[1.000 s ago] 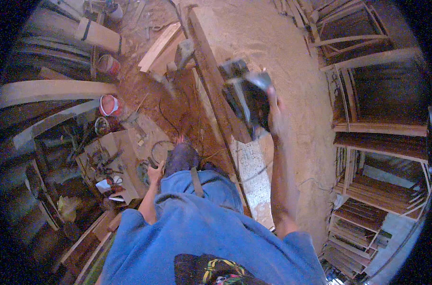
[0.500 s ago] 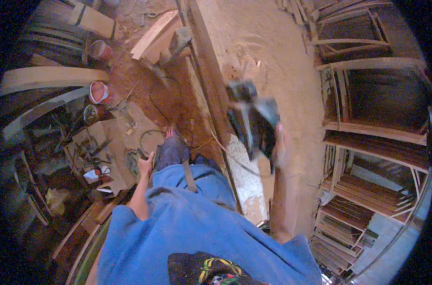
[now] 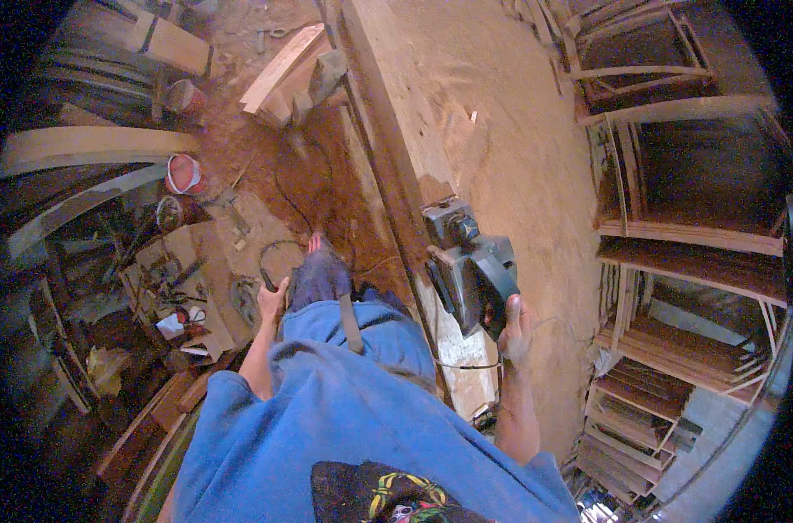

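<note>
A dark electric hand planer (image 3: 473,277) is on the long wooden beam (image 3: 396,96) to the right of my body. My right hand (image 3: 517,329) is closed around its rear handle, thumb toward the top. Whether the planer's sole touches the wood is hidden beneath it. At my left side, my left hand (image 3: 272,298) is closed on a thin black cord (image 3: 264,254), which loops up in front of it. Near my belly, the beam's close end (image 3: 466,353) has a whitish, rough surface.
Sawdust and shavings (image 3: 510,148) cover the ground right of the beam. Wooden frames (image 3: 693,235) stand along the right side. Curved boards (image 3: 100,148), red-and-white buckets (image 3: 184,173) and a cluttered board with tools (image 3: 187,279) are on the left. Wood offcuts (image 3: 283,70) lie ahead.
The planer, blurred half a second ago, has come back along the beam toward me with my right hand and now appears sharp. My left hand has stayed nearly in place.
</note>
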The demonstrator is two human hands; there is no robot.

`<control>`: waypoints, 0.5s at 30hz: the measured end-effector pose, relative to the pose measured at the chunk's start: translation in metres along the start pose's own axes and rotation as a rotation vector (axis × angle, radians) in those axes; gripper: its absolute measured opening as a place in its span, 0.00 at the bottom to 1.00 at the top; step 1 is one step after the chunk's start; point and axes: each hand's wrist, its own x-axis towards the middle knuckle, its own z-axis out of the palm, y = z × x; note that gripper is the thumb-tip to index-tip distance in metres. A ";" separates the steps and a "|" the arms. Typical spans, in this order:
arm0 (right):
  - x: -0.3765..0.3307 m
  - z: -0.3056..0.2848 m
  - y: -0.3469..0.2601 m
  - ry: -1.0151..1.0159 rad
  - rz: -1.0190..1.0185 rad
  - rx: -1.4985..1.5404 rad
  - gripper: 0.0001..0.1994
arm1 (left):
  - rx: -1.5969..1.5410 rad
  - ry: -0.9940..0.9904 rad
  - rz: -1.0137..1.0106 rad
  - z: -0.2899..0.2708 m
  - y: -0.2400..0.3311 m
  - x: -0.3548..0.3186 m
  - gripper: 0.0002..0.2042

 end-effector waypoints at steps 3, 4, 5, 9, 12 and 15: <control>0.004 0.012 -0.016 -0.014 -0.042 0.079 0.28 | -0.002 0.090 0.006 0.011 -0.030 0.005 0.35; 0.003 0.016 -0.023 -0.019 -0.052 0.181 0.28 | -0.022 0.108 0.029 0.009 -0.021 -0.004 0.35; 0.003 0.016 -0.024 -0.020 -0.039 0.181 0.27 | -0.041 0.126 0.051 0.006 -0.013 -0.014 0.35; 0.009 0.019 -0.030 0.012 -0.053 0.184 0.26 | -0.016 0.037 -0.024 -0.008 0.000 -0.046 0.37; 0.024 0.027 -0.050 -0.019 -0.091 0.205 0.29 | 0.083 0.041 -0.045 -0.007 -0.004 -0.067 0.36; 0.054 0.041 -0.069 -0.086 -0.150 0.206 0.32 | 0.010 0.169 0.098 0.022 -0.075 -0.062 0.37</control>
